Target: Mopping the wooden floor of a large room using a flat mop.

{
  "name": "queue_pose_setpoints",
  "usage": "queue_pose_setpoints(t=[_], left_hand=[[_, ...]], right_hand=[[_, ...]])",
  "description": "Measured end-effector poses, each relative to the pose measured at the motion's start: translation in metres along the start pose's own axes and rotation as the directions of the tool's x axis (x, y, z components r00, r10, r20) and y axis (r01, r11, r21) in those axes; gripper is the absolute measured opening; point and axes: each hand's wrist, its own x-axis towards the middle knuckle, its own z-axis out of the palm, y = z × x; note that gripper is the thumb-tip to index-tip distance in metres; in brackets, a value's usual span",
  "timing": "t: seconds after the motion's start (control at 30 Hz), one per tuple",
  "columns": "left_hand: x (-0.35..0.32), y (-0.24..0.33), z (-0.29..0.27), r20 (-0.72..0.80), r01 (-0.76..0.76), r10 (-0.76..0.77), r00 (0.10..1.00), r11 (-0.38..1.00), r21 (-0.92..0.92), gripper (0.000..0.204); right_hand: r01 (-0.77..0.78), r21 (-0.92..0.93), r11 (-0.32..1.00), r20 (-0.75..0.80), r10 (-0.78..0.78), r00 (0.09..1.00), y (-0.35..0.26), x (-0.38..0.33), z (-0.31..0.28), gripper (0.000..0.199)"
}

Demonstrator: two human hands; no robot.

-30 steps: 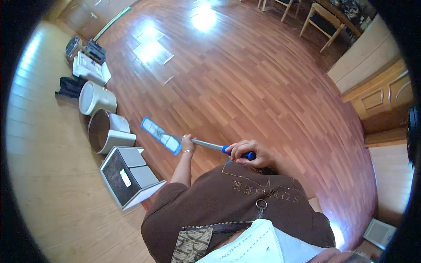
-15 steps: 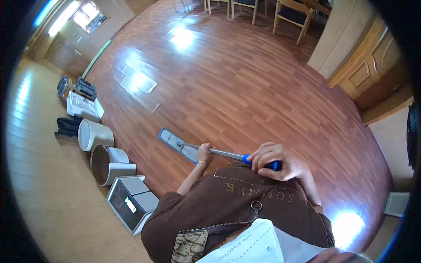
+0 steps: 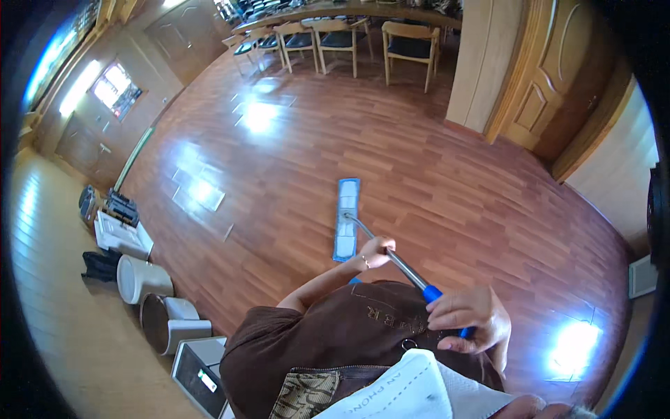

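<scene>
mop (image 3: pixel 347 218), a flat one with a long pale-blue pad, lies just above the centre of the frame on the reddish wooden floor (image 3: pixel 447 174), its thin metal pole slanting down toward the lower right. the left hand (image 3: pixel 377 251) is wrapped around the bare metal partway down the pole, fingers closed on it; the right hand (image 3: pixel 469 318) is curled tight over the blue grip (image 3: pixel 434 293) near the top end, close against the brown shirt. it looks light and stiff along the shaft, with a hinge at the head that probably lets the pad swivel flat, so it should steer from the two-handed hold: the upper hand on the padded blue part, where it is least likely to slip, and the lower hand on the smooth metal, which may slide a little. the glossy floor likely lets the pad glide easily. white bins (image 3: pixel 143 279) stand at the left edge, chairs (image 3: pixel 408 43) along the top.
</scene>
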Motion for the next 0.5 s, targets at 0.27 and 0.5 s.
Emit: queue_pose_setpoints(t=[0.27, 0.5], left_hand=[[0.074, 0.068, 0.059, 0.311, -0.457, 0.431, 0.847, 0.89, 0.012, 0.029], [0.085, 0.104, 0.087, 0.551, -0.528, 0.442, 0.708, 0.849, -0.003, 0.029]], right_hand=[[-0.04, -0.248, 0.968, -0.136, 0.006, 0.991, -0.028, -0.027, 0.006, 0.026], [0.181, -0.356, 0.917, -0.262, -0.284, 0.922, -0.03, -0.043, 0.01, 0.015]])
